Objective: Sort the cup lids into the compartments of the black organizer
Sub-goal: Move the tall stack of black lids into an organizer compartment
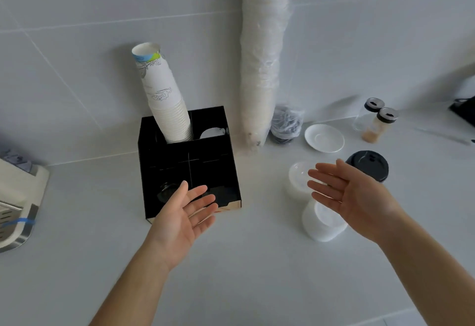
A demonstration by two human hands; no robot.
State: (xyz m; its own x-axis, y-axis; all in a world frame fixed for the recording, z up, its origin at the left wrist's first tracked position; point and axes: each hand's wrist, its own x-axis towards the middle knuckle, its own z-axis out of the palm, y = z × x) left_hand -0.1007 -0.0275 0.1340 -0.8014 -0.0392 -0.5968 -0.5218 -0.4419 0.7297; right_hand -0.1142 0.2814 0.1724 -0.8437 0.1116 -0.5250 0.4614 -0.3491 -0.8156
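Right now both hands are hovering palm-up over the counter (231, 261) with fingers spread loose and holding nothing, and the relation that matters is that the lids are lying on the right side, well apart from the black organizer (164, 156) on the left. The right hand (352, 197) is sitting almost directly above the lid stacks, its fingertips (312, 172) reaching leftward over the clear lids (298, 179), so it is by far the nearer hand for a pick. The left hand (180, 212) is floating over the organizer's front edge, its fingers overlapping the front compartments in this view. Just beneath the right palm a stack of white lids (321, 225) is standing flat, its axis upright, with the translucent clear stack just behind it and a black lid stack (370, 165) further back to the right. Each stack is looking round, shallow and nested. Inside the organizer, something dark and shiny (167, 190) is lying in the front left compartment, a stack of paper cups (164, 99) is leaning out of a back one, and a white disc (212, 133) is showing in the back right. Judging from this, most of the sorting is remaining to be done.
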